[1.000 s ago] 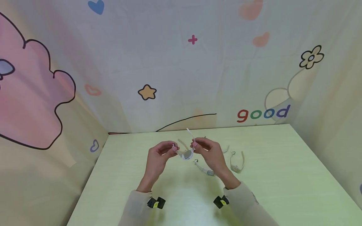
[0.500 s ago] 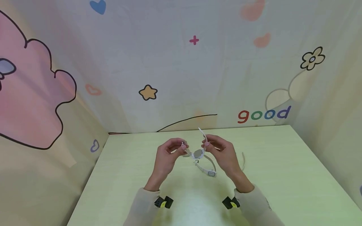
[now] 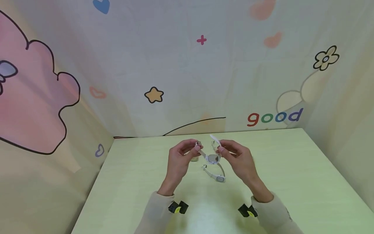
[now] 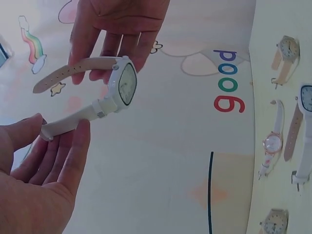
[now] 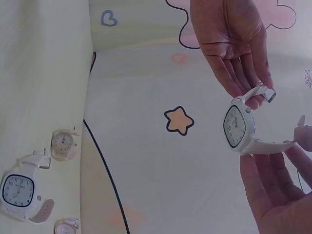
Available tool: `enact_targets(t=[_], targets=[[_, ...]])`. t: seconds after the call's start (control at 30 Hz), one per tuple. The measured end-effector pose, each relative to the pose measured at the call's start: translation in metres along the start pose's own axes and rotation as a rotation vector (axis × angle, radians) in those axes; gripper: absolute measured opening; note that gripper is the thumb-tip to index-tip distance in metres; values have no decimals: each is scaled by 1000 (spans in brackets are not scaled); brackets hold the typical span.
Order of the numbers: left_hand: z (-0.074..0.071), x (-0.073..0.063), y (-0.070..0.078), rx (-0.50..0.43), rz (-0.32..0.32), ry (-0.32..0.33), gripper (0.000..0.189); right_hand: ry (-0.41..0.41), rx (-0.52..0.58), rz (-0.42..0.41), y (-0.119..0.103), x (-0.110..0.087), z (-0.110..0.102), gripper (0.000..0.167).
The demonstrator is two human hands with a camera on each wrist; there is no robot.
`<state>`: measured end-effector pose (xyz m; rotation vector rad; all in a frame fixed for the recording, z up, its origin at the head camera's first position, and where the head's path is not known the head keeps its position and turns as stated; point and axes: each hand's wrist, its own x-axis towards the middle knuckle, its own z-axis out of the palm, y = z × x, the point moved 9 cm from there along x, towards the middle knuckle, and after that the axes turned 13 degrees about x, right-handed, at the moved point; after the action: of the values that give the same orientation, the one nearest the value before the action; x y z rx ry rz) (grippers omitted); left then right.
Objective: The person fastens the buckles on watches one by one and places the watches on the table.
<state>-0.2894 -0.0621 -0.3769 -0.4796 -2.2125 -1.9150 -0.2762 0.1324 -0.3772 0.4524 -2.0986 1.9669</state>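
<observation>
Both hands hold one white wristwatch point(image 3: 213, 158) up over the table, its strap unfastened. My left hand point(image 3: 179, 159) pinches the buckle end of the strap between thumb and fingers. The free end, with holes, is pinched by my right hand point(image 3: 238, 159), and its tip sticks up past the fingers. In the left wrist view the watch's squarish dial point(image 4: 127, 84) has a dark rim and faces away from the hands. Below the held watch, a second white wristwatch point(image 3: 220, 178) lies on the table with its strap open.
Several more watches lie on the pale table point(image 3: 131, 195): a beige one point(image 4: 288, 48), one with a rose-gold case point(image 4: 273, 143), and a tan-coloured one point(image 5: 63, 145). Behind the table hangs a printed curtain point(image 3: 181, 65).
Both hands have moved right together, carrying the watch, and its dial has risen slightly. The right hand and forearm now cover the watch that was visible farther right. The grips look the same.
</observation>
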Motion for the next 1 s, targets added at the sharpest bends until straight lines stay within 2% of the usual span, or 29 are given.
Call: enact_targets(t=[0.2,0.6,0.83,1.0], targets=[[6,-1,10,-19,23,6,24,-35,-63,4,0,-4,-2,27],[12,-2,13,-11,38,11,24,-32,-89,3,0,-9,-5,25],[13,-4,14,-19,30,5,24,-60,-93,-11,0,-10,0,24],[14,-6,14,18,29,-1,23,-65,-107,-19,0,-10,2,23]])
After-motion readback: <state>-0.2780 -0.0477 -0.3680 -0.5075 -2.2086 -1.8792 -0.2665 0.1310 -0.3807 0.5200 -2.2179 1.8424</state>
